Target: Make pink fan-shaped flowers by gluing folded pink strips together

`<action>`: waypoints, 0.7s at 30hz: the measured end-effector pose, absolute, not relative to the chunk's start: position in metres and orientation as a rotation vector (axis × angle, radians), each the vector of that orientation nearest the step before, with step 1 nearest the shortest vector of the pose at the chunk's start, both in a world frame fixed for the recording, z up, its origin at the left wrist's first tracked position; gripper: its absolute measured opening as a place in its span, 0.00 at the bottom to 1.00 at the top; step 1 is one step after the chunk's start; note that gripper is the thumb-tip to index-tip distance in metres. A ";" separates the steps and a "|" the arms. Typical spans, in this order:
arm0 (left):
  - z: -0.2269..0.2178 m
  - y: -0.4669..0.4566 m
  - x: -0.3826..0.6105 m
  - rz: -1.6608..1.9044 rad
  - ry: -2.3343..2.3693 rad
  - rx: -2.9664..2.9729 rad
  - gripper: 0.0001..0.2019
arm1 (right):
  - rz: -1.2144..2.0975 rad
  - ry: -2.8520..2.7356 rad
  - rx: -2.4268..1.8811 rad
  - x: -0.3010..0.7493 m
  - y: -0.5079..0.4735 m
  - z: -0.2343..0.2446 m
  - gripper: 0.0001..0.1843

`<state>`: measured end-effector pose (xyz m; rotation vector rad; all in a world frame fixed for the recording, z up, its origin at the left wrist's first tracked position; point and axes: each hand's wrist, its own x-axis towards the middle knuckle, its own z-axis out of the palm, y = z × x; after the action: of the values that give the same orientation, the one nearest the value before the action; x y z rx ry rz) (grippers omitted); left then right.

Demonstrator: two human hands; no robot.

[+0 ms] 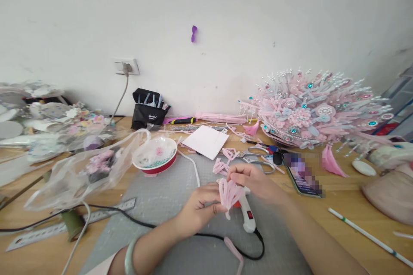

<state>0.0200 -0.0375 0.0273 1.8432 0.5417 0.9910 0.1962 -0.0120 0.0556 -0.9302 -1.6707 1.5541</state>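
My left hand (201, 208) pinches a fan of looped pink pipe cleaners (229, 194) between thumb and fingers. Its loops spread upward over the mat. My right hand (251, 178) is closed at the upper edge of the fan, fingertips touching it. Just behind and below the fan lies a white hot glue gun (248, 212) with a red switch, its front end partly hidden by the fan and my hand. More bent pink pipe-cleaner pieces (221, 166) lie beyond my hands, and a single pink strip (234, 253) rests near the front.
A grey cutting mat (155, 195) covers the middle. Scissors (258, 163), a phone (303, 176) and a jeweled pink headdress (306, 111) are at right. A red-rimmed bowl of beads (155, 165), plastic bag (77, 180) and metal ruler (41, 236) are left. A black cord (135, 220) crosses the mat.
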 end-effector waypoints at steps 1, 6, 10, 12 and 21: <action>0.027 -0.037 0.020 0.980 0.548 1.863 0.19 | 1.551 -1.689 -0.941 0.197 -0.011 0.056 0.13; 0.025 -0.036 0.021 0.948 0.583 1.978 0.21 | 1.601 -1.739 -0.951 0.197 -0.012 0.056 0.11; 0.026 -0.036 0.022 0.931 0.591 2.027 0.21 | 1.588 -1.752 -0.954 0.198 -0.013 0.056 0.09; 0.026 -0.036 0.022 0.926 0.595 2.034 0.22 | 1.584 -1.752 -0.949 0.199 -0.013 0.056 0.09; 0.023 -0.036 0.022 0.919 0.628 2.045 0.22 | 1.587 -1.705 -0.948 0.198 -0.013 0.056 0.08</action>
<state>0.0217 -0.0356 0.0232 2.0454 0.6278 0.9194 0.1977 -0.0129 0.0563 -0.9478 -1.7049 1.5868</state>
